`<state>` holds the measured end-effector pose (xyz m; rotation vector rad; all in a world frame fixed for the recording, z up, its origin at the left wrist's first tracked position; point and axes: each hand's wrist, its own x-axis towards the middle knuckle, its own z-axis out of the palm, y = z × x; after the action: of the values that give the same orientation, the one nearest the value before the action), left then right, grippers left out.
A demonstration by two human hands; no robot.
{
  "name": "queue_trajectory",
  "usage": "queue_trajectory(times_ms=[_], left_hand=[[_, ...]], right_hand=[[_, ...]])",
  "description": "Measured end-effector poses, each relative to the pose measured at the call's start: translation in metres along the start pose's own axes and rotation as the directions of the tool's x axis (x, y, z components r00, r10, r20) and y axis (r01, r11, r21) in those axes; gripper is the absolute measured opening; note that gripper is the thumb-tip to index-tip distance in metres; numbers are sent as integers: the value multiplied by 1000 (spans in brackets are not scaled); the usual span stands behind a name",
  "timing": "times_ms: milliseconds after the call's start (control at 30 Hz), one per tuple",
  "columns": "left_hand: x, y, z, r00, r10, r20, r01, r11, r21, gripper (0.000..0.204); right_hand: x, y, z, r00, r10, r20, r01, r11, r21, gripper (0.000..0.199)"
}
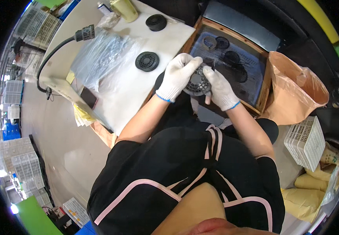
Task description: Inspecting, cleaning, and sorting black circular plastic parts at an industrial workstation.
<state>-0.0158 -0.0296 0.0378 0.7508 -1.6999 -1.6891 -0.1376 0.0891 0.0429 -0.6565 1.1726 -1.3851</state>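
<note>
White tabletop (153, 43) is being used as the work surface, beside a wooden box (265, 84) where more dark round parts are lying. A round black grille (197, 83) is being held above the edge between table and box, and it is being gripped from both sides: the left hand (178, 74) is curled over its upper left rim, and the right hand (220, 89) is closed on its right rim. Both hands are gloved. It seems the piece is being inspected or trimmed; turning it carefully is probably needed next. Two similar grilles (147, 61) are lying on the table near a plastic bag (99, 58).
</note>
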Motion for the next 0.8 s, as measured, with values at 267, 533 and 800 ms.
queue_trajectory(times_ms=[267,533,800], left_hand=[[70,-87,-181,926,201,-320,85,715,694,46],[79,-79,-151,952,299,-68,-98,508,855,40],[48,-39,-14,952,262,161,-307,814,494,16]], right_hand=[[-2,94,-80,960,257,-113,-239,959,151,22],[38,101,-221,804,44,-593,-361,828,-429,51],[99,77,-297,514,261,-817,-296,948,116,32]])
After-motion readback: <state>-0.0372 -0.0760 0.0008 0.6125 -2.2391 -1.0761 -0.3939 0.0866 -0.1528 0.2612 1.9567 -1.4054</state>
